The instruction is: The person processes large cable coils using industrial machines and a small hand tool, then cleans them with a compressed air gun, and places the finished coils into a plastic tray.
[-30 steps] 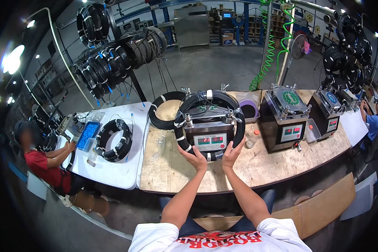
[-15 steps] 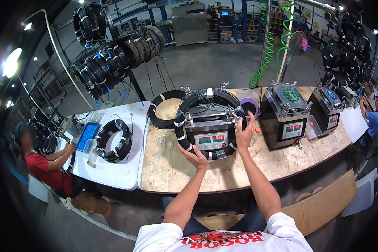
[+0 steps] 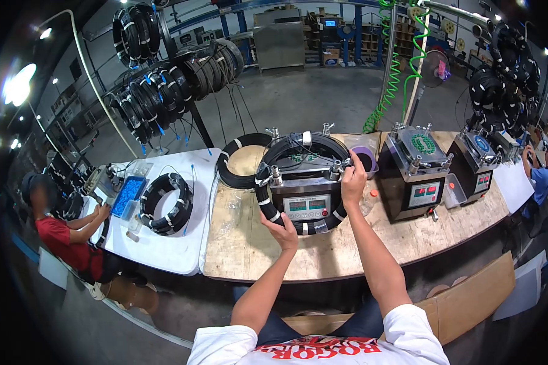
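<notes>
Cradling low with my left hand (image 3: 281, 232) and clasping the upper right with my right hand (image 3: 354, 185), I hold the black cable coil (image 3: 312, 229) at centre frame; likely springy and weighty, it wants opposite-side support.

Your black cable coil (image 3: 264, 196) sits at your 12 o'clock: ring shape, wound and bound, tilted, top end away. White ties (image 3: 305, 229) at its 6 and 8.

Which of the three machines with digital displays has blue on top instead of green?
The rightmost machine: its top plate shows a blue pattern, while the middle machine and the leftmost machine show green.
</notes>
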A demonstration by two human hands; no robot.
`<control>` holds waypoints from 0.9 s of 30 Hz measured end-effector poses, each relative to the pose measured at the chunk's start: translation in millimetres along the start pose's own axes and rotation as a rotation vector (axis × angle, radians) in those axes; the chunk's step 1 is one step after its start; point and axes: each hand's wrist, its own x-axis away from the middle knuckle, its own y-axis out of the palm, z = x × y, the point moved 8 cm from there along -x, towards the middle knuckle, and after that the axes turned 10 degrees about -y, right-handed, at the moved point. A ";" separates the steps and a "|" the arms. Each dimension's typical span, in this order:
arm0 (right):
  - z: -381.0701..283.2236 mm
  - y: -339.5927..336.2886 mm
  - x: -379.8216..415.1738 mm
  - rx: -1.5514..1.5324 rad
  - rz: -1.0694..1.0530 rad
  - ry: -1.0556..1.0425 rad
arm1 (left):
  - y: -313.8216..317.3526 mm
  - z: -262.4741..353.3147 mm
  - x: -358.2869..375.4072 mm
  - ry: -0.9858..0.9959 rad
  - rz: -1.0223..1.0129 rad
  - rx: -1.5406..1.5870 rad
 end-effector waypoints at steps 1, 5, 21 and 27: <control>-0.7 -0.1 -0.3 0.013 0.010 -0.020 | 0.8 -2.4 -1.4 -0.011 -0.016 -0.018; 4.0 0.8 1.1 0.034 0.016 -0.006 | -4.9 -8.8 -21.3 -0.090 -0.087 -0.086; 8.7 1.8 2.6 -0.088 -0.068 0.108 | 28.8 101.3 -124.3 0.206 -0.177 -0.195; 5.2 -8.1 -18.9 -0.087 -0.170 0.058 | 26.2 109.5 -117.2 0.395 -0.107 -0.242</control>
